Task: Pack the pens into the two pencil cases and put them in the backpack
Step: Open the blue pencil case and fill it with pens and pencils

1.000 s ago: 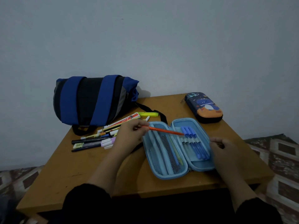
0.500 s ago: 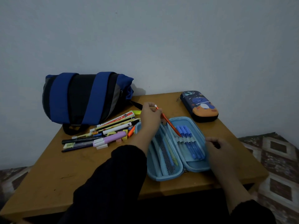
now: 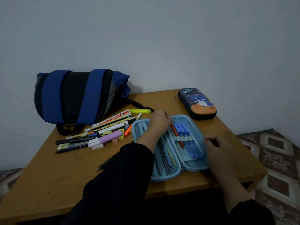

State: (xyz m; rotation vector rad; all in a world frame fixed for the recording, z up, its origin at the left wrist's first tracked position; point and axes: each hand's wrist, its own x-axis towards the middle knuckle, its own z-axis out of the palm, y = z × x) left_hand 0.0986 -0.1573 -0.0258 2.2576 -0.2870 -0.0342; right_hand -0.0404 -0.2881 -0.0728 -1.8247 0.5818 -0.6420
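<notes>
A light-blue pencil case (image 3: 193, 120) lies open at the table's front middle. Blue pens (image 3: 190, 140) sit under its elastic loops on the right half. My left hand (image 3: 159, 123) grips the top of an orange pen (image 3: 177, 137), which is slid through a loop just left of the blue pens. My right hand (image 3: 217, 146) rests on the case's right edge with fingers curled on it. A pile of loose pens and markers (image 3: 100, 132) lies left of the case. A closed dark-blue pencil case (image 3: 198, 103) with a cartoon print sits at the back right. The blue-and-black backpack (image 3: 79, 96) lies at the back left.
The wooden table (image 3: 68, 172) has a front edge close to my body and a right edge near the closed case. A dark pen (image 3: 105, 164) lies alone by my left sleeve. Patterned floor (image 3: 276, 159) shows to the right. A plain wall stands behind.
My left hand swung the orange pen from lying across the case to upright and pushed it down through the loop beside the blue pens. My right hand stayed on the case's edge.
</notes>
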